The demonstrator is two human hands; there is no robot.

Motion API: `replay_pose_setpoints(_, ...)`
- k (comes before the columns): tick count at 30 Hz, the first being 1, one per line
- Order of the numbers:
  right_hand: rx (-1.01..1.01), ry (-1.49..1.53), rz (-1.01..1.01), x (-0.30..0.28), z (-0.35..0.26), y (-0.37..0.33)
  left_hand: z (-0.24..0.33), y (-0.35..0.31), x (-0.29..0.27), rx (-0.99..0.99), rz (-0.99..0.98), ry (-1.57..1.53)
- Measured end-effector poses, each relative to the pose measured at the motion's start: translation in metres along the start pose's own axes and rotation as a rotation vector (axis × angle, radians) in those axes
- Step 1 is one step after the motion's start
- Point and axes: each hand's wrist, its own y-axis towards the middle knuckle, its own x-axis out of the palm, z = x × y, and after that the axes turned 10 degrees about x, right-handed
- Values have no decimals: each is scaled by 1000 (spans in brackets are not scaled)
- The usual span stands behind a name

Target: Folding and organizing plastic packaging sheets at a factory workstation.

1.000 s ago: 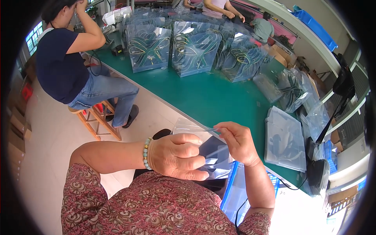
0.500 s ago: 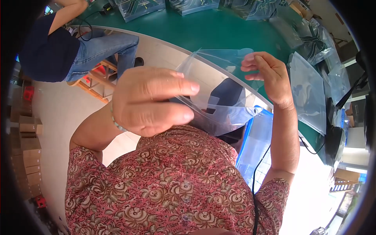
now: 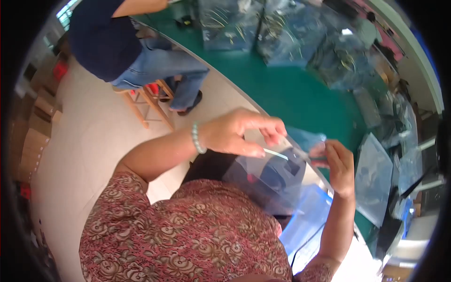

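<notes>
Here, the left hand (image 3: 235, 134) pinched the top edge of a clear plastic bag (image 3: 268, 176) between thumb and fingertips, while the right hand (image 3: 339, 164) gripped the same edge just beside them; the bag hung below both sets of fingers, above the green table (image 3: 291, 94).

- The table (image 3: 291, 94) has a deep green top.
- The clear plastic bag (image 3: 272, 176) has a faint bluish tint, with dark shapes showing through.
- The blouse (image 3: 188, 235) is reddish-brown with a pale paisley and flower pattern.
- The bead bracelet (image 3: 197, 138) is pale green.
- The seated person wears a navy top (image 3: 101, 40) and blue jeans (image 3: 159, 70).
- The stool (image 3: 145, 101) is light wood.
- The floor (image 3: 89, 141) is cream.
</notes>
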Motion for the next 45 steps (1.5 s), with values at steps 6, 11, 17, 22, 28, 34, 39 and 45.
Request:
replay_pose_setpoints(6,125,-70,-1,5,2,6,-24,1,30,22,162,-46)
replay_pose_setpoints(11,-8,-371,-91,15,-11,18,-41,-5,49,-82,485,-43)
replay_pose_setpoints(17,215,-329,-280,3,-34,40,-23,2,49,-194,462,125)
replay_pose_setpoints(22,-35,-547,-243,17,-35,38,-22,8,53,-199,467,167)
replay_pose_setpoints(28,-302,-797,62,52,-8,6,-14,11,52,-280,505,159)
replay_pose_setpoints(34,-427,-645,177,41,8,-3,-46,-56,51,-177,903,417)
replay_pose_setpoints(39,-323,-248,204,26,-10,-2,-61,-140,83,-785,1079,-853)
replay_pose_setpoints(45,-323,-57,87,11,6,21,-40,-123,71,27,197,-1637)
